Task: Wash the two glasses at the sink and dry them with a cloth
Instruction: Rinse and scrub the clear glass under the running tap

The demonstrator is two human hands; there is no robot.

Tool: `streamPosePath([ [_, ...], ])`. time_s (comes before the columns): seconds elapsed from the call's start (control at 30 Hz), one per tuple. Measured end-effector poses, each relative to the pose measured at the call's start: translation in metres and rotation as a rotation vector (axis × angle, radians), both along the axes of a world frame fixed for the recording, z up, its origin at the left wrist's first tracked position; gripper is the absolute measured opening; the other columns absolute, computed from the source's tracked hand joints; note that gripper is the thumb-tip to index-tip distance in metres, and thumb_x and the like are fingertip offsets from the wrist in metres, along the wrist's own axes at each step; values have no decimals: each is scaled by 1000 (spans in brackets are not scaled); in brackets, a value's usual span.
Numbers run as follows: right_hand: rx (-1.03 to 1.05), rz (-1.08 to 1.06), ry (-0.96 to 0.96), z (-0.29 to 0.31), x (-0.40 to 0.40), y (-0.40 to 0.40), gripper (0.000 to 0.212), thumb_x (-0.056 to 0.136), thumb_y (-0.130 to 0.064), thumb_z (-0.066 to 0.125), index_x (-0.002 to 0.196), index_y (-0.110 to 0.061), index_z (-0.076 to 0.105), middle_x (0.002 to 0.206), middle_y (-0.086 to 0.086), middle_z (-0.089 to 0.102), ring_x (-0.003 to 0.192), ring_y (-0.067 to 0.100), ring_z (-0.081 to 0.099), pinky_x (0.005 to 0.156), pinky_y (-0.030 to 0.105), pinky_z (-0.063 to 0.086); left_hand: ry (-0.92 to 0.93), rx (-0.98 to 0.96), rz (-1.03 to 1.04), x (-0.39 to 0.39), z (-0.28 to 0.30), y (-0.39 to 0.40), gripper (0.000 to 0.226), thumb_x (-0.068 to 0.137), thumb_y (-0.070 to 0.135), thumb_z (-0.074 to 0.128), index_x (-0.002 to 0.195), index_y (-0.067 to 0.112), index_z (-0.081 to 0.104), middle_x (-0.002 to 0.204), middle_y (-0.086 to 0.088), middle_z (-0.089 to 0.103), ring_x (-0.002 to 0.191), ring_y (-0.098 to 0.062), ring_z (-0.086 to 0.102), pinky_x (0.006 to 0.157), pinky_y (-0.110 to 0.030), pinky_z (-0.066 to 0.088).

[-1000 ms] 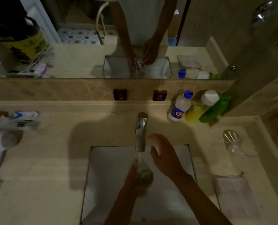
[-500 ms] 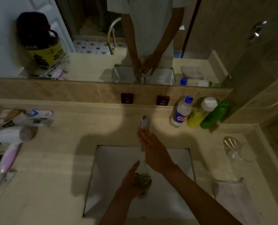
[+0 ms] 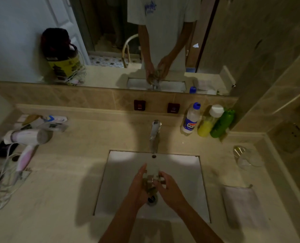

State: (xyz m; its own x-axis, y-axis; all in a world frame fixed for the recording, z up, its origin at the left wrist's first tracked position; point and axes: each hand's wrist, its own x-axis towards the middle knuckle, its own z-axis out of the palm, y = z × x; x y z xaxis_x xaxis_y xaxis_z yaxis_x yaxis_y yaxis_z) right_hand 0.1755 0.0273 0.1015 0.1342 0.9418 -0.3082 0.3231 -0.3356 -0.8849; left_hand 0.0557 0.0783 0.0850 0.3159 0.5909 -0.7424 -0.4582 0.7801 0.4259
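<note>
Head view: we look down at a beige stone counter [image 3: 72, 186] with a white rectangular sink [image 3: 121, 172] set into it, in a dim bathroom. Over the drain [image 3: 152, 199], our left hand [image 3: 138, 186] and right hand [image 3: 168, 188] both close around one clear glass [image 3: 151, 181]; the left grip wraps its side and the right fingers press on it from the other side. The chrome faucet [image 3: 155, 135] stands behind the sink. The second glass [image 3: 245, 157] lies on its side at the right of the counter, and a pale folded cloth [image 3: 242, 206] lies nearer to us. Three bottles [image 3: 207, 121] stand against the tiled back wall beside the mirror [image 3: 110, 41]. At the left a hair dryer [image 3: 26, 139] lies with its tangled cable.
</note>
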Motion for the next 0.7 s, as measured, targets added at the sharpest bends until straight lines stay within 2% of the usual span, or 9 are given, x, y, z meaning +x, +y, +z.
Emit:
streamPosePath([
  [0.07, 53, -17, 161, 1, -5, -12, 12, 93, -24, 66, 104, -28, 67, 96, -16, 74, 94, 10, 71, 74, 9, 52, 57, 64, 47, 0, 7, -8, 56, 99, 52, 51, 124, 5, 69, 121, -23, 71, 112, -40, 66, 106, -54, 47],
  [0.17, 3, -85, 323, -1, -2, -22, 34, 88, -17, 72, 118, -25, 61, 103, -11, 75, 95, 5, 71, 75, 15, 55, 101, 109, 34, -4, 13, -21, 58, 99, 60, 43, 128, 14, 63, 125, -19, 68, 116, -38, 64, 105, -53, 47],
  [0.23, -35, -138, 393, -6, 3, -26, 43, 83, -12, 76, 124, -13, 60, 110, 3, 74, 103, 19, 71, 87, 31, 58, 71, 131, 25, -9, 16, -27, 60, 99, 60, 40, 130, 13, 62, 128, -18, 67, 120, -38, 63, 109, -54, 46],
  [0.3, -26, -160, 420, -7, 9, -29, 43, 79, -16, 79, 119, -12, 64, 109, 8, 74, 106, 28, 69, 94, 43, 56, 43, 155, 18, -12, 19, -33, 63, 100, 59, 40, 129, 9, 64, 129, -17, 68, 121, -37, 63, 111, -55, 43],
  [0.4, 10, -171, 426, -2, 14, -33, 47, 74, -26, 84, 117, -22, 66, 111, 9, 73, 104, 26, 70, 90, 45, 58, 40, 210, -39, -15, 22, -41, 65, 100, 59, 39, 126, 6, 66, 124, -14, 72, 118, -33, 67, 110, -52, 46],
  [0.5, 37, -234, 475, -2, 17, -38, 53, 64, -34, 89, 110, -44, 63, 108, -2, 73, 98, 18, 72, 78, 37, 61, 47, 258, -114, -21, 21, -46, 64, 102, 59, 34, 127, 8, 65, 123, -9, 73, 117, -29, 68, 105, -49, 49],
  [0.53, 26, -275, 489, -4, 20, -40, 62, 61, -32, 91, 113, -45, 60, 109, -2, 73, 99, 17, 72, 78, 37, 61, 56, 275, -144, -23, 19, -47, 64, 103, 58, 32, 126, 9, 65, 124, -9, 73, 117, -28, 68, 103, -48, 50],
  [0.6, -1, -319, 460, -6, 25, -45, 80, 57, -28, 92, 125, -35, 51, 112, 1, 70, 102, 20, 70, 85, 42, 60, 99, 315, -183, -26, 15, -51, 60, 106, 54, 31, 124, 9, 66, 122, -9, 74, 114, -26, 70, 99, -46, 51],
  [0.7, -60, -283, 367, -4, 33, -51, 93, 50, -30, 93, 130, -26, 47, 117, 2, 65, 107, 20, 65, 91, 44, 57, 416, 440, -200, -26, 0, -58, 41, 107, 38, 41, 109, 9, 69, 107, -10, 77, 103, -28, 72, 96, -44, 54],
])
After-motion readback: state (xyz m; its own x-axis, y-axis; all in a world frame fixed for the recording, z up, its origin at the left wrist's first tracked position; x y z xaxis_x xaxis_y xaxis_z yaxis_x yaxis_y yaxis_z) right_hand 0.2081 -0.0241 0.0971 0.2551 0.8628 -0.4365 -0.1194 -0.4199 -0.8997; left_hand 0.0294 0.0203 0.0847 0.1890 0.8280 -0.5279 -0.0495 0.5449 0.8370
